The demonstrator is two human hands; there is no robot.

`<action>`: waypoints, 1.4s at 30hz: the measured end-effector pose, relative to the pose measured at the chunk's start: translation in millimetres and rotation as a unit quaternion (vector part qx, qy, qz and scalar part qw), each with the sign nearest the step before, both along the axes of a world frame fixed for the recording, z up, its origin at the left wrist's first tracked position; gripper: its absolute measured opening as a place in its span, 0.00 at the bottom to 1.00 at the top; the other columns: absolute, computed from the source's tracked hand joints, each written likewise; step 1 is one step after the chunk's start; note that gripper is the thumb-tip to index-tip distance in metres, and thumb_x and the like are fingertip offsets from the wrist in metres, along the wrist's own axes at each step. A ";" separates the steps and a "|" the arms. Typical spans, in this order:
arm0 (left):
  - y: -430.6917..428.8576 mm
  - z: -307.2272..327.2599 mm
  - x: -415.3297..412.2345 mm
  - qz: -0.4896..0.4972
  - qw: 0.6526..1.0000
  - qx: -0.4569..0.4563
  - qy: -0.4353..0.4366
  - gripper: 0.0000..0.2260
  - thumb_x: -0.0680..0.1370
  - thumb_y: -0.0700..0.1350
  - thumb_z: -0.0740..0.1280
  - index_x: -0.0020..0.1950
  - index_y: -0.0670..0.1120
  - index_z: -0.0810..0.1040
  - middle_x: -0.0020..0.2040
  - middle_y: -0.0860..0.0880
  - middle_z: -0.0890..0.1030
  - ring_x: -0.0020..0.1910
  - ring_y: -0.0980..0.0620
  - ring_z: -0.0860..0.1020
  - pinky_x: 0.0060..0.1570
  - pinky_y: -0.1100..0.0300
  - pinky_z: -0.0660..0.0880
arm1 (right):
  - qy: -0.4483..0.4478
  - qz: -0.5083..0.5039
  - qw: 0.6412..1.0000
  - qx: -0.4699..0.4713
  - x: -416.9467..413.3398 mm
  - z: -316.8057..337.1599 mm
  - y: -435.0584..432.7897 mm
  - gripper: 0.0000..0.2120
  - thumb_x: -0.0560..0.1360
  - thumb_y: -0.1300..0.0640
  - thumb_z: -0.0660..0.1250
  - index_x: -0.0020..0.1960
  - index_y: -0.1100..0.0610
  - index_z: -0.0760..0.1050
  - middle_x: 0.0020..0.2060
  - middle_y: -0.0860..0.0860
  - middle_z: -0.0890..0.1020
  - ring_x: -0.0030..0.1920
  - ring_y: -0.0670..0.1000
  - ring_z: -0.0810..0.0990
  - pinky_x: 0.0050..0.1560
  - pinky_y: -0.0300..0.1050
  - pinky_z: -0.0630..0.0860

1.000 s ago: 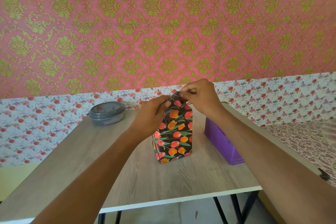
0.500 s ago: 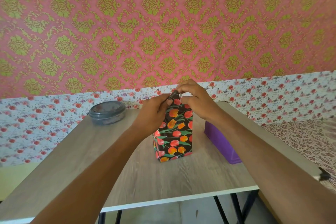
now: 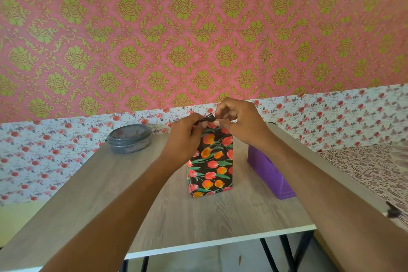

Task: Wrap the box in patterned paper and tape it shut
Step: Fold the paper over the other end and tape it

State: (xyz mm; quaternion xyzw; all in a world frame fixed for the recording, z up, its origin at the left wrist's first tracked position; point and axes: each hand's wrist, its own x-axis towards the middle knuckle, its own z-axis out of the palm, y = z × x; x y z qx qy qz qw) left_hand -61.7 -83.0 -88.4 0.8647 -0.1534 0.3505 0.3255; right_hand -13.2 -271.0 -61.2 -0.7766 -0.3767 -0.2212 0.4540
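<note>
Box (image 3: 210, 164) upright on bench (image 3: 198, 216). Left hand (image 3: 184, 139) and right hand (image 3: 239, 122) both pinch top paper flap (image 3: 208, 117). Best: crease flat, hold taut, then tape.

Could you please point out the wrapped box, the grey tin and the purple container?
wrapped box (image 3: 212, 165), head view, front face.
grey tin (image 3: 129, 133), head view, lid.
purple container (image 3: 271, 178), head view, near side wall.
</note>
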 end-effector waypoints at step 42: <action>-2.8 -11.5 -31.8 -0.068 0.957 -0.280 0.041 0.09 0.76 0.35 0.74 0.50 0.47 0.87 0.45 0.50 0.87 0.44 0.52 0.86 0.45 0.55 0.84 | 0.034 -0.036 0.992 0.119 -20.3 -41.5 4.8 0.13 0.73 0.64 0.76 0.56 0.53 0.86 0.40 0.52 0.84 0.41 0.46 0.82 0.46 0.48 0.81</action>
